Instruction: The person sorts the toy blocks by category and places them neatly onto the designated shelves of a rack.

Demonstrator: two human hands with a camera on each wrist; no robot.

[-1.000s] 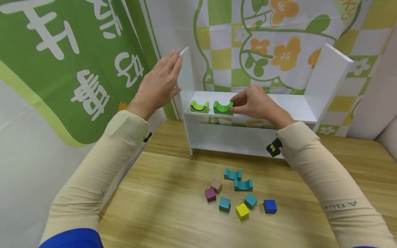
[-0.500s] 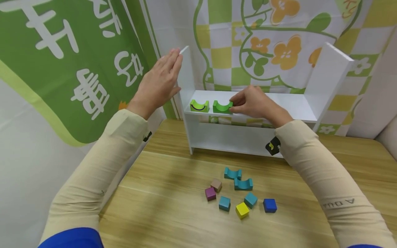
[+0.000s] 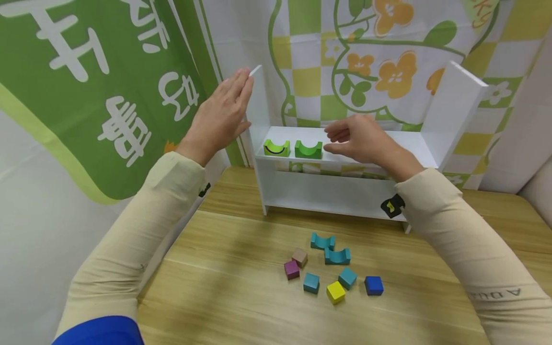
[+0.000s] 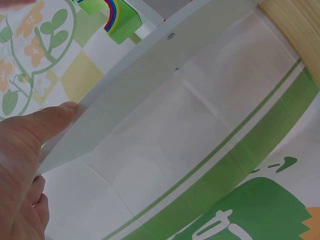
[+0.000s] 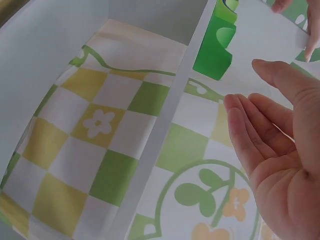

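My left hand [image 3: 222,112] rests at the left side panel [image 3: 258,98] of a white shelf unit. Its fingers lie fairly straight along the panel; in the left wrist view the thumb [image 4: 62,112] touches the panel's front edge. On the upper board [image 3: 379,139] stands a green arch-shaped block [image 3: 308,150], hollow side up. To its left is a lighter green arch block [image 3: 277,148] with a coloured curved stripe. Just right of the green block, my right hand [image 3: 366,139] is held with thumb and fingers apart, nothing between them.
On the wooden table [image 3: 207,273] before the shelf lie two teal arch blocks [image 3: 338,256] and several small cubes, among them a yellow cube [image 3: 336,292], a blue cube [image 3: 373,285] and a purple cube [image 3: 292,270]. A patterned cloth [image 3: 306,57] hangs behind.
The right hand has let go of the green arch block and drawn slightly back to the right, its fingers spreading. The left hand stays at the side panel.
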